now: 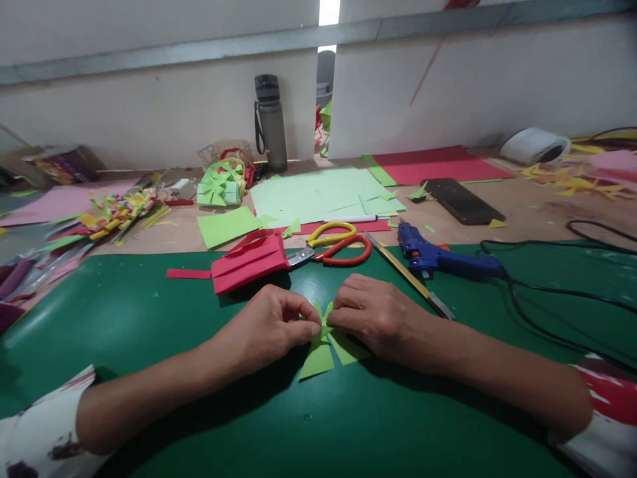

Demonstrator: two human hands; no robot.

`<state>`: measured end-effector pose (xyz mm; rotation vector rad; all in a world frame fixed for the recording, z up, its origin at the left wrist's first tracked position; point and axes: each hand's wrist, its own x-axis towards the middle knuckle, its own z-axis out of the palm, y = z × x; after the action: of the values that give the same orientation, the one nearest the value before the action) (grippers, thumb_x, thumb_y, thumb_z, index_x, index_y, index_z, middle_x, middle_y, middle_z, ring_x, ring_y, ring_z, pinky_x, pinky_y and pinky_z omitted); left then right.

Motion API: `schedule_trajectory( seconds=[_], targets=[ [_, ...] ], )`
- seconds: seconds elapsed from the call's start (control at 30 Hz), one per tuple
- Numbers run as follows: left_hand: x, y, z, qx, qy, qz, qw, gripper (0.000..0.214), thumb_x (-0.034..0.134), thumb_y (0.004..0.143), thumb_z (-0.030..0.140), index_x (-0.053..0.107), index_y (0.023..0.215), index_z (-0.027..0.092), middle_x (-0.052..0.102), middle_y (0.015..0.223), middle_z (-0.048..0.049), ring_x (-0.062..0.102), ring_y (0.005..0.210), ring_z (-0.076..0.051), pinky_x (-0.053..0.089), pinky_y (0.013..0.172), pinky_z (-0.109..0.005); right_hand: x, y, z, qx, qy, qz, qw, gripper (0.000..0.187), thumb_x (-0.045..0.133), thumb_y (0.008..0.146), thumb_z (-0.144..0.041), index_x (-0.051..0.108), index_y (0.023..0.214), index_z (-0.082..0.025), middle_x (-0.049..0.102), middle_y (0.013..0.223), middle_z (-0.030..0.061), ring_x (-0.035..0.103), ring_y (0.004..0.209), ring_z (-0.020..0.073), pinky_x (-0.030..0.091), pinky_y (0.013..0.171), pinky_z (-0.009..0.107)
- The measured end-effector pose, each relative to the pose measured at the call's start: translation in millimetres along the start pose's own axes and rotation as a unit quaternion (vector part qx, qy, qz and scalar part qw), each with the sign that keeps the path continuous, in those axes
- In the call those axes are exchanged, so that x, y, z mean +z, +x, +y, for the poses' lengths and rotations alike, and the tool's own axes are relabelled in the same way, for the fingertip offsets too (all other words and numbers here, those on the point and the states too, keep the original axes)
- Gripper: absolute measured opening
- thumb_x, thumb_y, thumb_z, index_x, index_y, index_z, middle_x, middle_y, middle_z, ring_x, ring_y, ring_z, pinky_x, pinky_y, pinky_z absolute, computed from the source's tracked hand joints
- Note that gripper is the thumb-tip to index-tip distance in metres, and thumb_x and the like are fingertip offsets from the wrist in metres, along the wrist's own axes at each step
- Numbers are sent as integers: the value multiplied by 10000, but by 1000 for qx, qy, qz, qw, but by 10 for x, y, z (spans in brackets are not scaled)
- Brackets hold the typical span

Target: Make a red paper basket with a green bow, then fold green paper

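Observation:
Between my hands is a light green paper bow [318, 358] with splayed pointed tails, low over the green mat. My left hand [273, 318] pinches its middle from the left, thumb and fingertips together. From the right, my right hand [373, 315] has its fingers curled down on the bow and covers part of it. A small shiny spot shows at the bow's centre. Just beyond my hands lie a red folded paper bag [249, 262] with a strip sticking out to its left, scissors [343, 249] with yellow and red handles, and a craft knife [408, 272].
A blue glue gun [448, 259] with a black cable lies right. Behind are a phone [465, 201], pale green sheets [318, 192], red paper [438, 164], a grey bottle [273, 129] and a tape roll [535, 146]. Paper scraps and a small decorated bag [221, 182] sit left.

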<state>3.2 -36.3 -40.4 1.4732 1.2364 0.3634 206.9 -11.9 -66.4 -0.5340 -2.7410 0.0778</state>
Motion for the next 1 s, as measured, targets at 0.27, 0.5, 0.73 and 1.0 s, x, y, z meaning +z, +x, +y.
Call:
schedule_trajectory(
  seconds=[0.27,0.5,0.73,1.0],
  targets=[
    [-35,15,-12,-17,20,-8,1000,105,567,693,237,556,641,146,402,486,69,290,452,-69,210,416,-195,27,-9,11,-6,-4,10,1000,268,402,896,-77,622,758,-140,533,705,46,387,673,155,302,643,287],
    [-47,38,-52,1,90,-30,995,74,524,694,189,514,629,156,428,512,56,324,459,-69,229,409,-185,8,0,-5,-1,-12,0,1000,281,396,892,-71,628,748,-135,541,706,50,388,670,158,297,639,293],
    [-55,71,-21,6,124,-31,992,94,526,673,192,486,593,164,413,504,63,314,459,-72,229,404,-186,18,0,-1,-14,-17,7,1000,301,373,901,-70,621,746,-141,544,711,51,392,681,158,305,672,304],
    [-67,101,-29,24,158,-26,987,120,501,698,205,486,585,167,394,507,57,314,474,-82,221,413,-197,39,-5,30,-17,-14,6,1000,282,388,884,-63,633,767,-140,570,732,56,402,692,160,328,730,335]
  ],
)
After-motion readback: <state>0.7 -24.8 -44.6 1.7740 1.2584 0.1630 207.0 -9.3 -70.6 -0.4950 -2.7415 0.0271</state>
